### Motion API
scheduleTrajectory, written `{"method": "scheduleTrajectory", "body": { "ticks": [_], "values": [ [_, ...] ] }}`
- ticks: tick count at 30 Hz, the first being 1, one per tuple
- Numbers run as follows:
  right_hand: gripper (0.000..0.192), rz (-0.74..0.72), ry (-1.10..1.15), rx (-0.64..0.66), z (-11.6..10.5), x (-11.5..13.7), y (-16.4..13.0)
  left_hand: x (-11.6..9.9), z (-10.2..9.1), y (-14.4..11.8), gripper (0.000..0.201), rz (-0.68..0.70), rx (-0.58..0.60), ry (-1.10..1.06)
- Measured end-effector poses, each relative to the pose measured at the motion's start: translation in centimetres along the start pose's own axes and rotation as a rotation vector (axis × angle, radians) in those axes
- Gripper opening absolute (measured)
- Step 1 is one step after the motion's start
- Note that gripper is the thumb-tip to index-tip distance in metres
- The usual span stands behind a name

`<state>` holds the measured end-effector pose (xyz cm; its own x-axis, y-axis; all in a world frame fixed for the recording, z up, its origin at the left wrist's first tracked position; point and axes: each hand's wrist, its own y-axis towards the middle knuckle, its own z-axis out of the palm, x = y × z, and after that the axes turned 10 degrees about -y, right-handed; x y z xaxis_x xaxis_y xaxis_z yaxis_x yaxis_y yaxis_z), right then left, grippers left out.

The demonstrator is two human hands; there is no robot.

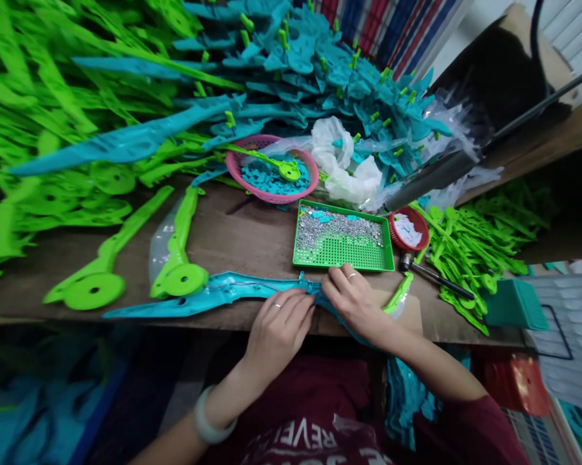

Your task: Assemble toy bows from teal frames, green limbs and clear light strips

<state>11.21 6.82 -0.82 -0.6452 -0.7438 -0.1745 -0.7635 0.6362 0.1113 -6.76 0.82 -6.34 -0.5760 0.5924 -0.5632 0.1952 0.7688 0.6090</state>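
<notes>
Two flat green plastic pieces with round disc ends (94, 284) lie at the left of the wooden workbench (242, 239), and a third (179, 274), partly under clear film, lies just right of them. Behind them rises a heap of green parts (53, 97), with a heap of teal parts (320, 77) further right. Along the near edge stretches a long teal plastic blade-shaped piece (208, 294), its tip pointing left. The left hand (278, 326) rests on the blade's right end, fingers curled down and pressing it to the bench (a ring shows on one finger, a pale bangle at the wrist). The right hand (353, 300) meets it just beside, fingers bent and pinching the same teal piece where it joins a green handle part (398, 296). Behind the hands sits a pink basket (271, 171) of small teal bits, then a green mesh tray (342, 242) holding small silvery screws, then a small red bowl (407, 229). A hammer (433, 274) lies right of the tray, touching a spread of green parts (469, 248).
</notes>
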Motion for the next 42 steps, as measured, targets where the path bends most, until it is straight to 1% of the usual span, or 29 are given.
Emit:
{"method": "scheduleTrajectory", "body": {
  "ticks": [3, 5, 8, 9, 11, 15, 19, 23, 27, 31, 35, 39, 42],
  "values": [
    [0.021, 0.172, 0.32, -0.103, 1.6, 0.6, -0.1, 0.1, 0.1, -0.2, 0.015, 0.025, 0.016, -0.002],
    [0.016, 0.236, 0.491, -0.146, 2.3, 0.9, 0.0, 0.1, 0.2, -0.3, 0.016, 0.035, -0.002, -0.012],
    [0.012, 0.279, 0.567, -0.19, 2.5, 1.0, 0.2, 0.2, 0.3, -0.5, 0.019, 0.049, -0.059, -0.022],
    [0.012, 0.291, 0.572, -0.194, 2.5, 1.0, 0.3, 0.2, 0.4, -0.6, 0.021, 0.061, -0.061, -0.017],
    [0.013, 0.308, 0.57, -0.183, 2.2, 0.9, 0.4, 0.3, 0.4, -0.7, 0.024, 0.089, -0.027, 0.002],
    [0.016, 0.273, 0.513, -0.073, 1.6, 0.8, 0.4, 0.4, 0.4, -1.0, 0.022, 0.093, 0.028, 0.035],
    [0.016, 0.252, 0.402, 0.032, 0.9, 1.0, 0.6, 0.3, 0.5, -0.9, 0.02, 0.079, 0.013, 0.038],
    [0.017, 0.252, 0.398, 0.117, 0.4, 1.0, 0.9, 0.3, 0.5, -0.9, 0.018, 0.08, 0.016, 0.015],
    [0.017, 0.255, 0.403, 0.163, 0.2, 0.6, 1.0, 0.6, 0.4, -0.9, 0.019, 0.104, 0.041, 0.003],
    [0.016, 0.246, 0.472, 0.177, 0.2, 0.2, 1.0, 0.6, 0.3, -0.6, 0.017, 0.091, 0.015, -0.027],
    [0.017, 0.253, 0.442, 0.157, 0.4, 0.3, 1.1, 0.4, 0.2, -0.3, 0.016, 0.077, 0.028, -0.027],
    [0.016, 0.296, 0.518, 0.09, 0.6, 0.9, 0.8, 0.4, 0.2, -0.4, 0.015, 0.076, 0.027, -0.019],
    [0.019, 0.3, 0.438, 0.05, 0.6, 1.3, 0.5, 0.5, 0.2, -0.5, 0.014, 0.082, 0.033, -0.023]
  ]
}}
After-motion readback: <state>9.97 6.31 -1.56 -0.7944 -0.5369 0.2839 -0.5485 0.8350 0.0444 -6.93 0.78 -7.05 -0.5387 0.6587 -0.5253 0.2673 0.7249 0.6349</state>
